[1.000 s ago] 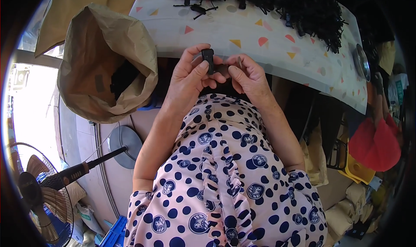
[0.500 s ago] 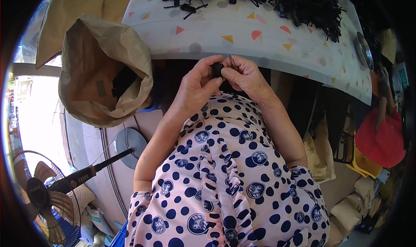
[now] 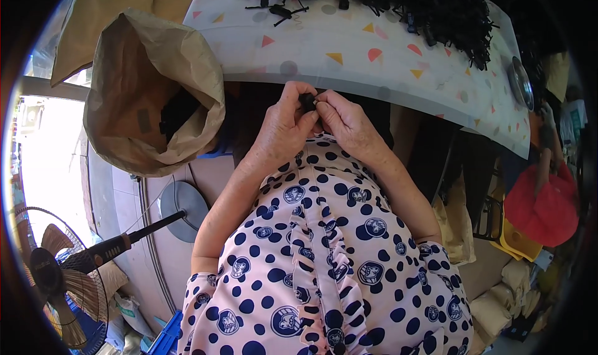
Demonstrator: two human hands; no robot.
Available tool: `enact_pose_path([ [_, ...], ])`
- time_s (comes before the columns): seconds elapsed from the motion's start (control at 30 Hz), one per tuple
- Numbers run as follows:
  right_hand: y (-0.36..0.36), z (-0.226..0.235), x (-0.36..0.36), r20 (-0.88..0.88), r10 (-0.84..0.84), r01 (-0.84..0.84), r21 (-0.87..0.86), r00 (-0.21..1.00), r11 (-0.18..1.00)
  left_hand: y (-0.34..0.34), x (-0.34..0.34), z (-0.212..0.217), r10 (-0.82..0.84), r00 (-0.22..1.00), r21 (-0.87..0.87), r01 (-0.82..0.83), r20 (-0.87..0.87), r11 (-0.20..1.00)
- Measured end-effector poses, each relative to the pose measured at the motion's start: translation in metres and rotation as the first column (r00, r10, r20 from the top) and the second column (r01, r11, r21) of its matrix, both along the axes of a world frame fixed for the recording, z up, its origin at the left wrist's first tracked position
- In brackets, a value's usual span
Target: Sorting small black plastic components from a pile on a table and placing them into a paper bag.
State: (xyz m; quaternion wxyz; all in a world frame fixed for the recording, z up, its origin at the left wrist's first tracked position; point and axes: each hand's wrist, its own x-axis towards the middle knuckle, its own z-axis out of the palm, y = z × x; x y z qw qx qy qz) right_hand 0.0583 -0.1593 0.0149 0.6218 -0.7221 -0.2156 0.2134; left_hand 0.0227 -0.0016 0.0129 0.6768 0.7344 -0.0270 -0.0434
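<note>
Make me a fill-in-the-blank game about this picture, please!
1. The left hand and right hand meet at a small part coloured ____.
2. The fan stands on the person's ____ side.
3. The paper bag has its mouth wide ____.
4. The other person's top is ____.

Missing words: black; left; open; red.

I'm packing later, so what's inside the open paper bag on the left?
Inside the paper bag, something black shows toward the right. It's too dark to make out what it is; the bag's rim hides part, and anything beneath is covered.
</note>
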Motion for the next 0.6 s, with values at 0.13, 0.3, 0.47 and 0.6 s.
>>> enact_pose_path([
  [0.13,0.012,0.003,-0.003,0.080,-0.002,0.006,-0.053,0.997,0.999,0.005,-0.006,-0.003,0.077,0.989,0.171,-0.098,0.125,0.980],
  [0.3,0.040,-0.001,0.005,0.237,-0.035,0.045,-0.036,0.971,0.998,0.019,-0.005,0.003,0.198,0.935,0.351,-0.299,0.295,0.887],
  [0.47,0.052,-0.005,0.070,0.355,0.074,-0.005,-0.190,0.932,0.982,0.066,-0.006,0.009,0.415,0.806,0.460,-0.585,0.423,0.668],
  [0.6,0.047,-0.019,0.163,0.745,0.012,0.344,-0.321,0.667,0.882,0.149,-0.023,0.017,0.547,0.729,0.651,-0.656,0.413,0.382],
])
